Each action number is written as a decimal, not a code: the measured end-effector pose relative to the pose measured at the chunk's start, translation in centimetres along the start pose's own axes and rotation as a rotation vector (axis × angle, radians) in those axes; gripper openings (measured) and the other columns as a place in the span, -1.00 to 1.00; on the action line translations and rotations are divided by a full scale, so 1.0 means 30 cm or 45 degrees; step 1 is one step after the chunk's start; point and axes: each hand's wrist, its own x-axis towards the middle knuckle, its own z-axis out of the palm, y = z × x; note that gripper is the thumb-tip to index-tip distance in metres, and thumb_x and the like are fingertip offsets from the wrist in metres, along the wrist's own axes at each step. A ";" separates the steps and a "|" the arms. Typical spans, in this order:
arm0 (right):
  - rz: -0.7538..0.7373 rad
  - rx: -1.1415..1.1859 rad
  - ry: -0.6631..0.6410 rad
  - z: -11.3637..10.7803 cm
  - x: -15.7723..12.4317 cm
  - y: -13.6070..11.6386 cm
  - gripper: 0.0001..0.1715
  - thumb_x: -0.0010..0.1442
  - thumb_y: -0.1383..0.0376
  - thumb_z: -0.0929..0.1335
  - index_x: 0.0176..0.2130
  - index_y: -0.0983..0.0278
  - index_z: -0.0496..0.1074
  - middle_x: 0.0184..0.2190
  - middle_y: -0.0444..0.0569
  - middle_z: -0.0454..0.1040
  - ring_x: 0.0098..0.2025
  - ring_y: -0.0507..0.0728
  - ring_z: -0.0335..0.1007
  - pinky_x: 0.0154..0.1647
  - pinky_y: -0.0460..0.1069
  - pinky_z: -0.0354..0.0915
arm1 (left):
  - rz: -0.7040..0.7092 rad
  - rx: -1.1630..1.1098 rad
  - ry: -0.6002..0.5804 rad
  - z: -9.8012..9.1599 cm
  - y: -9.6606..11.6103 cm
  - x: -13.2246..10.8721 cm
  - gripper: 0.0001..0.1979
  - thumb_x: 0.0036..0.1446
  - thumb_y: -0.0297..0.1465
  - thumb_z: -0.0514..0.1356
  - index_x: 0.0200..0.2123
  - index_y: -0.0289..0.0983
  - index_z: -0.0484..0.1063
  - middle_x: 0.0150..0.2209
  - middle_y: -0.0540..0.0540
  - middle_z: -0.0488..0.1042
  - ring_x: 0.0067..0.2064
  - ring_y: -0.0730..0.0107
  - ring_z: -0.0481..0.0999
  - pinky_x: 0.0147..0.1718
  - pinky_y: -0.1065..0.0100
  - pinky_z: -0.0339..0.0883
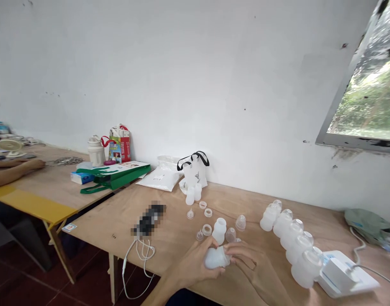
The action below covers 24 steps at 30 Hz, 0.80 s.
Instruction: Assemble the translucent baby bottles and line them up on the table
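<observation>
My left hand [195, 267] is wrapped round a small translucent white bottle [215, 257] low over the wooden table [124, 221]. My right hand [250, 263] pinches the bottle's neck end from the right, fingers closed. Just behind the hands stand another open bottle [219, 230], clear dome caps [240, 222] and several loose rings [206, 229]. Two small bottles [193, 194] stand farther back.
A row of capped bottles [292, 238] runs down the right side to a white device [341, 274] with a cable. A blurred dark object [149, 219] with a white cord lies at left. Bags [195, 170] line the wall. Another person's arm [12, 170] rests on the left table.
</observation>
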 end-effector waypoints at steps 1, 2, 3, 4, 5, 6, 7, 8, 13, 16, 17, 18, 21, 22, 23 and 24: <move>0.020 -0.016 0.006 0.003 0.000 0.001 -0.61 0.34 -0.08 0.38 -0.12 0.07 0.69 -0.01 -0.02 0.65 0.07 0.26 0.58 0.16 0.09 0.46 | -0.005 -0.003 -0.001 -0.006 0.003 -0.002 -0.58 0.08 -0.22 0.38 -0.01 -0.13 0.38 0.05 -0.03 0.52 0.07 0.03 0.44 0.02 0.22 0.28; 0.055 -0.032 0.012 0.005 -0.001 0.003 -0.62 0.32 -0.08 0.39 -0.11 0.05 0.69 -0.01 -0.03 0.66 0.06 0.26 0.58 0.16 0.08 0.45 | -0.009 -0.006 0.000 -0.013 0.007 -0.005 -0.59 0.09 -0.21 0.38 -0.02 -0.13 0.38 0.04 -0.03 0.52 0.07 0.03 0.44 0.02 0.23 0.27; 0.100 -0.046 0.022 0.006 -0.001 0.006 -0.62 0.31 -0.08 0.40 -0.09 0.04 0.68 -0.02 -0.05 0.66 0.05 0.26 0.58 0.15 0.07 0.44 | -0.013 -0.007 0.001 -0.019 0.011 -0.007 -0.60 0.10 -0.20 0.37 -0.03 -0.13 0.38 0.03 -0.03 0.52 0.07 0.03 0.44 0.01 0.23 0.27; 0.148 -0.058 0.027 0.008 -0.002 0.010 -0.61 0.30 -0.10 0.41 -0.08 0.04 0.68 -0.03 -0.05 0.67 0.03 0.26 0.59 0.14 0.07 0.44 | -0.015 -0.006 0.002 -0.024 0.014 -0.009 -0.61 0.11 -0.20 0.37 -0.04 -0.13 0.38 0.02 -0.03 0.52 0.07 0.03 0.44 0.01 0.23 0.27; 0.192 -0.067 0.030 0.009 -0.002 0.013 -0.59 0.29 -0.12 0.40 -0.08 0.04 0.68 -0.05 -0.06 0.67 0.00 0.26 0.60 0.11 0.06 0.45 | -0.015 -0.005 0.005 -0.027 0.017 -0.011 -0.61 0.10 -0.20 0.37 -0.04 -0.13 0.39 0.02 -0.02 0.53 0.07 0.03 0.44 0.01 0.23 0.27; 0.226 -0.076 0.027 0.011 -0.003 0.016 -0.56 0.28 -0.14 0.39 -0.09 0.05 0.68 -0.08 -0.06 0.68 -0.03 0.26 0.61 0.08 0.06 0.46 | -0.016 -0.007 0.009 -0.029 0.018 -0.012 -0.60 0.09 -0.20 0.38 -0.04 -0.12 0.39 0.02 -0.02 0.53 0.07 0.04 0.44 0.01 0.24 0.27; 0.249 -0.086 0.018 0.013 -0.003 0.018 -0.53 0.27 -0.17 0.38 -0.11 0.06 0.68 -0.11 -0.06 0.69 -0.06 0.25 0.62 0.04 0.05 0.46 | -0.018 -0.008 0.011 -0.029 0.018 -0.013 -0.59 0.08 -0.20 0.39 -0.03 -0.12 0.39 0.01 -0.02 0.52 0.07 0.04 0.44 0.01 0.25 0.27; 0.261 -0.099 0.006 0.015 -0.003 0.019 -0.51 0.28 -0.19 0.37 -0.14 0.07 0.67 -0.15 -0.06 0.69 -0.10 0.24 0.62 0.00 0.04 0.46 | -0.024 -0.006 0.016 -0.027 0.018 -0.014 -0.57 0.06 -0.20 0.40 -0.03 -0.12 0.39 0.01 -0.02 0.52 0.07 0.05 0.45 0.01 0.27 0.28; 0.248 -0.100 -0.044 0.024 -0.004 0.007 -0.46 0.32 -0.19 0.31 -0.29 0.14 0.61 -0.35 -0.08 0.65 -0.25 0.18 0.58 -0.14 0.00 0.41 | -0.021 0.077 0.009 -0.019 0.017 -0.014 -0.54 0.05 -0.19 0.41 0.00 -0.10 0.41 0.00 -0.01 0.53 0.04 0.05 0.46 -0.01 0.27 0.28; 0.243 -0.041 -0.047 0.027 -0.007 -0.002 -0.52 0.30 -0.16 0.35 -0.23 0.13 0.62 -0.26 -0.07 0.66 -0.16 0.20 0.58 -0.06 0.01 0.40 | 0.011 0.093 -0.026 -0.021 0.023 -0.015 -0.57 0.07 -0.20 0.40 -0.01 -0.11 0.43 0.01 -0.01 0.54 0.03 0.04 0.47 -0.01 0.26 0.27; 0.250 -0.036 -0.048 0.027 -0.008 -0.005 -0.53 0.30 -0.15 0.36 -0.22 0.12 0.63 -0.23 -0.07 0.67 -0.13 0.21 0.58 -0.03 0.02 0.40 | 0.012 0.091 -0.043 -0.023 0.024 -0.016 -0.57 0.07 -0.20 0.40 -0.01 -0.11 0.43 0.00 -0.02 0.54 0.04 0.04 0.47 -0.01 0.26 0.27; 0.253 -0.036 -0.051 0.028 -0.010 -0.007 -0.55 0.29 -0.14 0.37 -0.20 0.12 0.63 -0.22 -0.07 0.67 -0.12 0.21 0.57 -0.02 0.03 0.40 | 0.009 0.090 -0.059 -0.025 0.024 -0.016 -0.57 0.06 -0.20 0.41 -0.02 -0.12 0.44 -0.01 -0.02 0.54 0.04 0.04 0.47 -0.02 0.26 0.27; 0.176 -0.064 -0.070 0.028 -0.014 -0.012 -0.60 0.32 -0.09 0.38 -0.18 0.12 0.63 -0.20 -0.05 0.66 -0.12 0.22 0.57 -0.03 0.04 0.41 | -0.006 0.070 -0.070 -0.030 0.017 -0.017 -0.56 0.04 -0.17 0.42 -0.04 -0.13 0.44 -0.05 -0.03 0.54 0.03 0.03 0.47 -0.04 0.26 0.28; 0.127 -0.073 -0.072 0.029 -0.015 -0.012 -0.62 0.34 -0.06 0.37 -0.17 0.13 0.63 -0.18 -0.04 0.66 -0.11 0.21 0.58 -0.02 0.04 0.41 | -0.003 0.055 -0.068 -0.032 0.013 -0.017 -0.55 0.03 -0.17 0.43 -0.05 -0.14 0.43 -0.05 -0.03 0.54 0.03 0.03 0.47 -0.04 0.27 0.28; 0.078 -0.077 -0.073 0.029 -0.015 -0.012 -0.63 0.35 -0.05 0.36 -0.17 0.13 0.62 -0.16 -0.04 0.65 -0.09 0.21 0.57 -0.01 0.04 0.42 | -0.001 0.040 -0.064 -0.034 0.010 -0.017 -0.55 0.02 -0.17 0.44 -0.06 -0.14 0.43 -0.05 -0.03 0.54 0.03 0.04 0.47 -0.04 0.27 0.28; 0.044 -0.076 -0.074 0.030 -0.015 -0.011 -0.63 0.37 -0.04 0.35 -0.16 0.13 0.62 -0.13 -0.03 0.65 -0.07 0.21 0.57 0.00 0.04 0.42 | 0.002 0.027 -0.059 -0.036 0.007 -0.017 -0.55 0.01 -0.19 0.44 -0.06 -0.14 0.43 -0.05 -0.03 0.54 0.03 0.04 0.47 -0.03 0.27 0.28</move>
